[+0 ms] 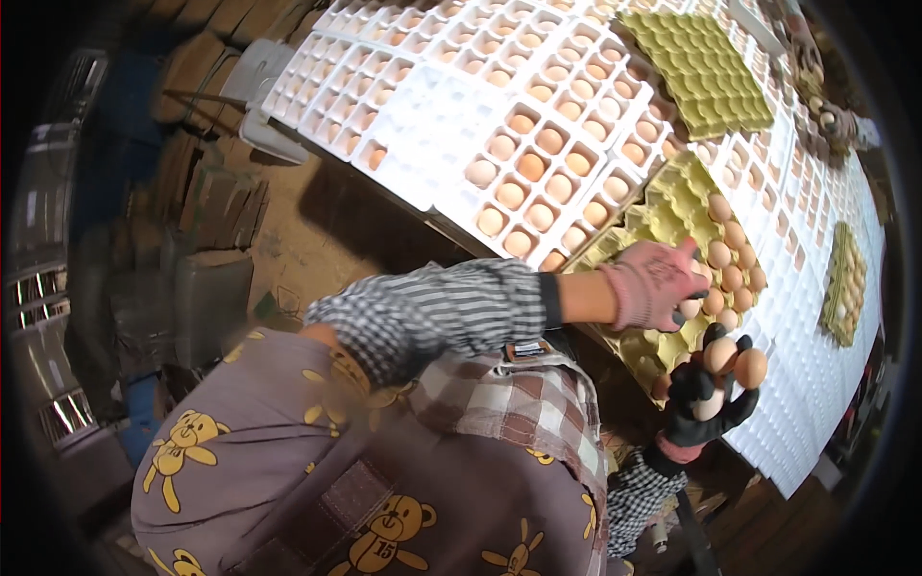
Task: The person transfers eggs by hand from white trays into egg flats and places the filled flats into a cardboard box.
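R hand [687, 386] cradles approx. 3 eggs [750, 369] (prob. light, v. fragile, best held round the sides); L hand [655, 285] curls over tray [665, 213], grip unclear.

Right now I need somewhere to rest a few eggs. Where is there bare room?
The eggless white tray between egg-filled trays; also the white stretch between the right hand and the far-right yellow-green tray. It's crowded beside the left hand, where brown eggs cluster.

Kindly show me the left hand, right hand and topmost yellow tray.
Left hand [655, 285]: head view, pink-gloved back.
Right hand [686, 392]: head view, black-gloved palm.
Topmost yellow tray [698, 73]: head view, middle cups.
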A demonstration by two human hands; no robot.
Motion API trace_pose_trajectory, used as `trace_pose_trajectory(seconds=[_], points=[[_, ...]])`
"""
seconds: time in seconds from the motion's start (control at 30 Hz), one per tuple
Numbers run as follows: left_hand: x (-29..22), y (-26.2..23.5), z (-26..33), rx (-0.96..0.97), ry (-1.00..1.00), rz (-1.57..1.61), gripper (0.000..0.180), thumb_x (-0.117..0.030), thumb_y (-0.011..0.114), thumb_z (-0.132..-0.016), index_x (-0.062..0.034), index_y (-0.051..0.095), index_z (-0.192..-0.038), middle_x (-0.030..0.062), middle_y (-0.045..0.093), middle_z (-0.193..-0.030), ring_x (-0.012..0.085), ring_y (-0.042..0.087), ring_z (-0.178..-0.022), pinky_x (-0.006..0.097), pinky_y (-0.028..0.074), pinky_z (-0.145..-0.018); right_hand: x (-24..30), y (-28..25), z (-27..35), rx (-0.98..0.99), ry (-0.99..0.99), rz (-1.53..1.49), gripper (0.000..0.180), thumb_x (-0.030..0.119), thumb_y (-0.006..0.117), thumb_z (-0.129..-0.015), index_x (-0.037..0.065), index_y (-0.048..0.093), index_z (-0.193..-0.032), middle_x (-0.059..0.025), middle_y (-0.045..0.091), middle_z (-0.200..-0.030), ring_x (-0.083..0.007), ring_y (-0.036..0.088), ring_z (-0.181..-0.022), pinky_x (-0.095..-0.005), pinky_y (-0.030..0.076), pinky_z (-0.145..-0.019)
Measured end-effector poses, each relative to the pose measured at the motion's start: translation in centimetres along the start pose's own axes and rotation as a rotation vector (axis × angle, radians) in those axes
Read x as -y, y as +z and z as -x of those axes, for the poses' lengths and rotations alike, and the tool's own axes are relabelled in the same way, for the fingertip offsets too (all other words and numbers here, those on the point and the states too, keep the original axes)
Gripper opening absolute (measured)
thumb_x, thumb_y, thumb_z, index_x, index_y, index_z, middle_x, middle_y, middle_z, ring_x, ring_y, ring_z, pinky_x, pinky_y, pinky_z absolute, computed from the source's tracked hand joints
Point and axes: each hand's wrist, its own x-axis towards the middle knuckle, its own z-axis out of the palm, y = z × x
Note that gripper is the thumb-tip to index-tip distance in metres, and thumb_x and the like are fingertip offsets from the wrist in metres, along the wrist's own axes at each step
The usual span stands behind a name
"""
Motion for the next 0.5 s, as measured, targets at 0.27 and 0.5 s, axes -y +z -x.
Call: trace_pose_trajectory(seconds=[0.27,0.5], points=[[18.4,-8.4,23.4,-0.348,-0.808,-0.35,0.047,-0.032,0.075,-0.076,-0.0235,0.064,-0.121,0.0089,0.054,-0.129,0.0287,0.065,-0.1,0.04,0.055,-0.083,-19.9,4.2,-10.8,-0.056,-0.08,1.451,0.052,0.007,0.083,-0.072,0.004,0.065,-0.12,-0.0109,0.062,-0.117,-0.0248,0.064,-0.107,-0.0345,0.051,-0.094],[24.3,-8.6,25.3,-0.31,-0.77,-0.334,0.04,-0.022,0.068,-0.083,-0.0137,0.063,-0.122,0.0095,0.058,-0.122,0.0278,0.062,-0.107,0.037,0.052,-0.088,-29.0,3.0,-18.8,0.023,-0.015,2.124,0.056,0.025,0.083,-0.069,0.021,0.062,-0.121,-0.0118,0.05,-0.127,-0.0313,0.06,-0.109,-0.0407,0.053,-0.086]])
